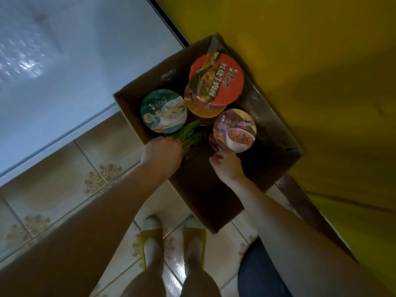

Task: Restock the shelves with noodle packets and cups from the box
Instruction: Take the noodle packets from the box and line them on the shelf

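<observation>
Head view looks down into the cardboard box (130,112) on the tiled floor. The left hand (161,154) curls its fingers round the end of a green noodle packet (190,133), wedged between the green-lidded cup (164,111) and the brown-lidded cup (234,130). The right hand (228,166) curls at that brown lid's near rim; whether it pinches cannot be told. Tugging the packet free could topple the red-lidded cup (216,78), perched askew on an orange cup (203,109).
</observation>
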`<state>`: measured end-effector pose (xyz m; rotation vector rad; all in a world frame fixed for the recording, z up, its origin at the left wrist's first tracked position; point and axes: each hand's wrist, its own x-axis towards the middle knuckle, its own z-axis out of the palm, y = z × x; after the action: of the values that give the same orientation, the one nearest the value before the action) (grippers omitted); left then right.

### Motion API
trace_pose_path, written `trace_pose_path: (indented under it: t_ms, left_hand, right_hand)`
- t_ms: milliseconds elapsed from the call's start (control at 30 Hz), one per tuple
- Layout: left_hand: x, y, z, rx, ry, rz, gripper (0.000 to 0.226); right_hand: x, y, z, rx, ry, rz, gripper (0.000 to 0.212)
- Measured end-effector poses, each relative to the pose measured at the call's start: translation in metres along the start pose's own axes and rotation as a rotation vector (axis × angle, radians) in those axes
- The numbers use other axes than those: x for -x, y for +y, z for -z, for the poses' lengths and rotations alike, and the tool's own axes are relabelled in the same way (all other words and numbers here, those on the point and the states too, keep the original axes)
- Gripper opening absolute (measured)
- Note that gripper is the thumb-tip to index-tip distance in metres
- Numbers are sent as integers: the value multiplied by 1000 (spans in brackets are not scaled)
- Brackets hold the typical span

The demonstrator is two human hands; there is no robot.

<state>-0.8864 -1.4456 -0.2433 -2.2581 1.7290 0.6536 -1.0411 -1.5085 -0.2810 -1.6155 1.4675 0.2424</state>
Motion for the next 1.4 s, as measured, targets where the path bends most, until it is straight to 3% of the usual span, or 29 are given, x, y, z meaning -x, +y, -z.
trace_pose_path:
  t_ms: [233,400,600,733,933,1133,1267,1400]
  left_hand:
    - [-56,12,-49,-192,-271,45,20]
    - [-78,9,-73,-110,-411,109,29]
    - [-97,2,-92,116,-438,237,49]
    - [-101,0,-94,158,-458,217,35]
    - [-101,-4,-94,39,-428,159,24]
    - [-103,-6,-94,15,-410,153,23]
    - [-102,-1,-91,-39,-379,125,22]
    - [-97,2,-83,-22,-353,125,24]
  right_hand:
    - [-68,28,-62,-97,-28,-100,36]
    - [-105,31,-81,-133,-15,21,49]
    - [-139,28,-94,-129,17,185,63]
    - [-144,34,-92,-200,27,170,59]
    - [-147,37,-91,-157,-1,245,75]
    - [-149,42,-93,29,23,280,53]
    - [-147,48,-93,32,35,258,34]
    - [-130,54,-87,111,44,258,29]
